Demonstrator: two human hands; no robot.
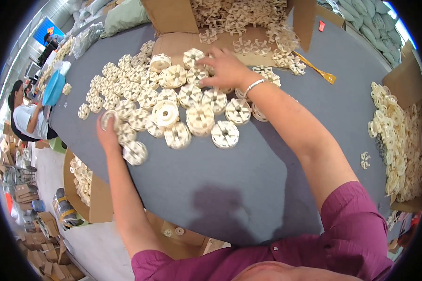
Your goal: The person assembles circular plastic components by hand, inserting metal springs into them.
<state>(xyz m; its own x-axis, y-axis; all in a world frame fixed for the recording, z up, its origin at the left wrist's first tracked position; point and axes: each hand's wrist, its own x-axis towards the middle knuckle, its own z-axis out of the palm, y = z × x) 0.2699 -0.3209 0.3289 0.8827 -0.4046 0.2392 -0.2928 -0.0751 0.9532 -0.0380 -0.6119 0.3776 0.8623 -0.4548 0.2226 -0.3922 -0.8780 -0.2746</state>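
Many round cream plastic parts with slotted, spoked faces (214, 100) lie crowded together on the grey table, some of them stacked. At the near left edge of the cluster, my left hand (108, 136) is closed around a round cream plastic part (110, 119); motion smears it a little. My right hand (226, 70) reaches over the far side of the cluster, thumb and fingers apart, its fingertips by a slotted part (192, 57). What lies under that palm is partly hidden. A taller part with a central hole (165, 114) sits in the middle.
An open cardboard box (173, 16) at the back spills spoked pieces. On the right, cream rings (394, 136) heap out of another box. A yellow strip (321, 71) lies at the back right. A person (30, 112) works beside a blue basin (54, 88) at the left.
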